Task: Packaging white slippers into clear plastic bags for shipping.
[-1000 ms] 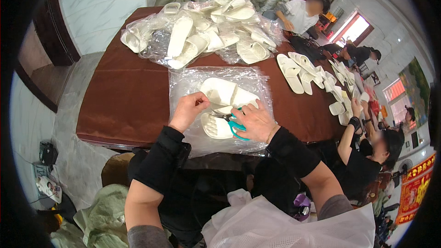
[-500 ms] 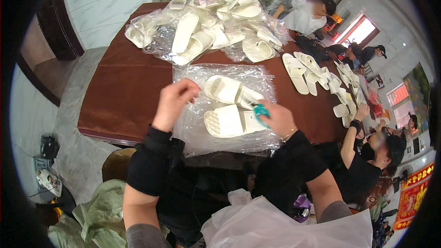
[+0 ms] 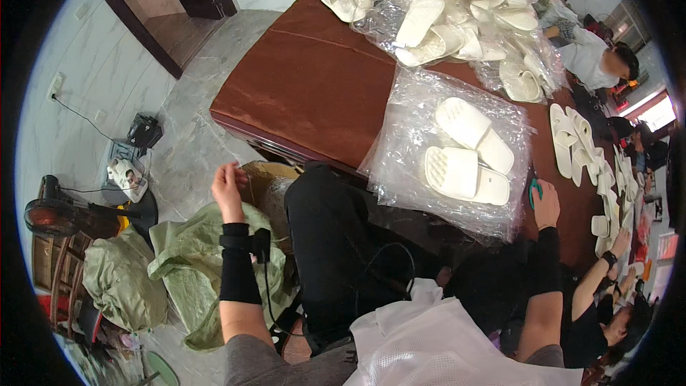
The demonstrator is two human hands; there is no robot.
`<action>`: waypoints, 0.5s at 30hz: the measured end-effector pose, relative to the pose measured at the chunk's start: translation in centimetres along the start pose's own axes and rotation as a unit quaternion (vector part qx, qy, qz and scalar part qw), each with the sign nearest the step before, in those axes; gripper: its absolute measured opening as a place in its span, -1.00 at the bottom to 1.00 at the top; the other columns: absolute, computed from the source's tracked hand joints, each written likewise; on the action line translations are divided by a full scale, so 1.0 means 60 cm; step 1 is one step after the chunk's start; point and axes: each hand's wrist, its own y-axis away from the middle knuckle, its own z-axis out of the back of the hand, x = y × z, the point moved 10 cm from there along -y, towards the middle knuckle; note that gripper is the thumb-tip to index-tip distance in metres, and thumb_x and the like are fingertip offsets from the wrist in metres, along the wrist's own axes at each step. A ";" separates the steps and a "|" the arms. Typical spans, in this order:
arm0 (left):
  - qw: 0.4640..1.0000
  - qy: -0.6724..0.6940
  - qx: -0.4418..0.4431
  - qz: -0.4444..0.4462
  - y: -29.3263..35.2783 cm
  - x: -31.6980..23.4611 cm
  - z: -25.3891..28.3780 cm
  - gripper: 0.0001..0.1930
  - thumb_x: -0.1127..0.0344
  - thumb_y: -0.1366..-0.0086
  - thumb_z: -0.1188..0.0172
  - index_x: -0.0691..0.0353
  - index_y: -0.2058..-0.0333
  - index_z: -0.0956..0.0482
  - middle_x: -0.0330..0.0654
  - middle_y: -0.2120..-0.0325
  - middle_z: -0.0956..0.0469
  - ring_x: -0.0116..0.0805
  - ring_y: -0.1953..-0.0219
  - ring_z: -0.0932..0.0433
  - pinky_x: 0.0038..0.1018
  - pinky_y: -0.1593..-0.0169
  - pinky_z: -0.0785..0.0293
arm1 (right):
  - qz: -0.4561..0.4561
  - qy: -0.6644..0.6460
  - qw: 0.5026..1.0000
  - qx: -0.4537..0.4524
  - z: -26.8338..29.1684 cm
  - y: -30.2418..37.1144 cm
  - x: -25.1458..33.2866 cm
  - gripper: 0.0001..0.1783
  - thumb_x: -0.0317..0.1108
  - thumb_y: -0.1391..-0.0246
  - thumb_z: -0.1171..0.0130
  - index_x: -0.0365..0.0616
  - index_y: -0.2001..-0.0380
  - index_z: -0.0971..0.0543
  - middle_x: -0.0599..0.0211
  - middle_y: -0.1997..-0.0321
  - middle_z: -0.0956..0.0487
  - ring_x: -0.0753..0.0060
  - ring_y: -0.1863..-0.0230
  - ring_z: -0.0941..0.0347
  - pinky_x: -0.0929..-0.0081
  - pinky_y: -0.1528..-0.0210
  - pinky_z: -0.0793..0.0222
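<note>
Left hand point(image 3: 229, 191) swung left, half-curled, contents unclear; right hand point(image 3: 547, 206), wrapped round scissors point(image 3: 534, 193), moved right; slippers point(image 3: 451, 173) on bag point(image 3: 407, 129) now untouched.

The desk point(image 3: 286, 71) has a brown cover point(image 3: 329, 111). Flat clear plastic bags point(image 3: 400, 129) lie on it, near its front edge. Beyond the bags sprawls a heap of bagged white slippers point(image 3: 419, 20); right of them, loose white slippers point(image 3: 563, 149) form a line.

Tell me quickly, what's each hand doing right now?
Left hand: off the table, fingers loosely bent; can't tell if it pinches anything small.
Right hand: closed, holding the scissors.
</note>
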 end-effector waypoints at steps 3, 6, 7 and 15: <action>0.996 0.007 0.018 0.088 0.002 0.160 -0.027 -0.77 0.26 -0.54 -0.08 0.29 0.07 -0.62 -0.22 0.38 -0.65 -0.48 0.43 -0.58 -0.54 0.37 -0.46 | 0.023 0.002 0.999 -0.048 0.030 0.017 0.013 -0.68 -0.22 -0.29 -0.17 -0.13 -0.02 -0.61 0.09 -0.15 -0.55 -0.03 -0.19 -0.45 0.13 -0.25 -0.36; 0.988 -0.092 0.045 0.111 -0.010 0.300 0.009 -0.68 0.29 -0.48 -0.15 0.33 -0.10 -0.54 -0.07 0.19 -0.64 -0.27 0.22 -0.61 -0.41 0.14 -0.52 | 0.044 -0.011 0.994 -0.098 0.065 0.017 0.052 -0.71 -0.25 -0.29 -0.18 -0.16 0.03 -0.63 0.10 -0.08 -0.56 0.04 -0.11 -0.44 0.20 -0.17 -0.35; 0.981 -0.164 0.042 0.100 -0.016 0.330 0.063 -0.58 0.31 -0.45 -0.18 0.36 -0.20 -0.47 0.03 0.04 -0.62 -0.12 0.05 -0.61 -0.32 -0.04 -0.52 | 0.048 -0.060 0.993 -0.093 0.061 0.004 0.083 -0.72 -0.25 -0.29 -0.19 -0.17 0.05 -0.64 0.12 -0.03 -0.58 0.11 -0.02 -0.45 0.24 -0.07 -0.35; 0.994 -0.066 0.046 -0.069 -0.028 -0.051 -0.189 -0.50 0.36 -0.49 -0.11 0.35 -0.34 -0.33 0.02 -0.27 -0.43 -0.15 -0.32 -0.39 -0.30 -0.36 -0.28 | -0.111 -0.443 0.882 0.111 0.031 0.027 0.235 -0.70 -0.24 -0.31 -0.21 -0.29 0.11 -0.65 0.27 0.36 -0.69 0.55 0.69 -0.49 0.57 0.67 -0.38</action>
